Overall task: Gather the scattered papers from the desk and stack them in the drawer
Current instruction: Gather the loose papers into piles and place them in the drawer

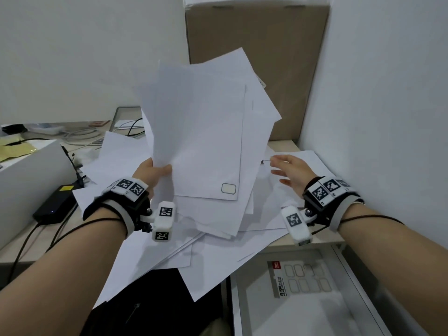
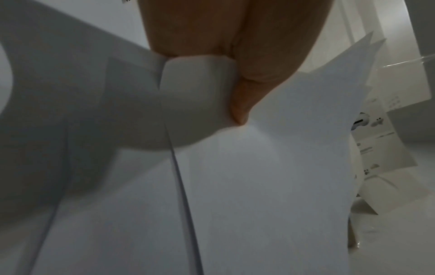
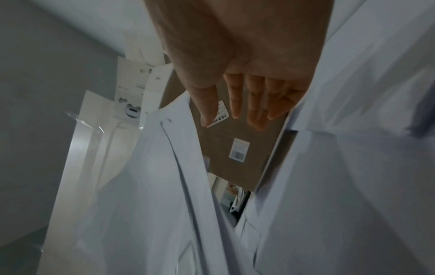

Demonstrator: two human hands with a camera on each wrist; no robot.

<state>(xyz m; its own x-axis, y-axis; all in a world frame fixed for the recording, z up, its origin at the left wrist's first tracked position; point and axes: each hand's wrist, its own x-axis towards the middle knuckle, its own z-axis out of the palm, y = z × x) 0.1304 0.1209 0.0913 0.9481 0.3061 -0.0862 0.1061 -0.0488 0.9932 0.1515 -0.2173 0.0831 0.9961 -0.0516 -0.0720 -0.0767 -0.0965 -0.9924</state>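
Left hand (image 1: 151, 174) grips raised papers (image 1: 203, 132) hiding its fingers; right hand (image 1: 291, 172) spread, empty.

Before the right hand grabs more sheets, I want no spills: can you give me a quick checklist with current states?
1. Left hand pinches the held sheaf: ok.
2. Sheaf edges squared: not ok, sheets fan out.
3. Right hand free and open: ok.
4. Loose papers all on the desk: not ok, some overhang the front edge.
5. Drawer open: ok.
6. Room in the drawer: cannot tell.
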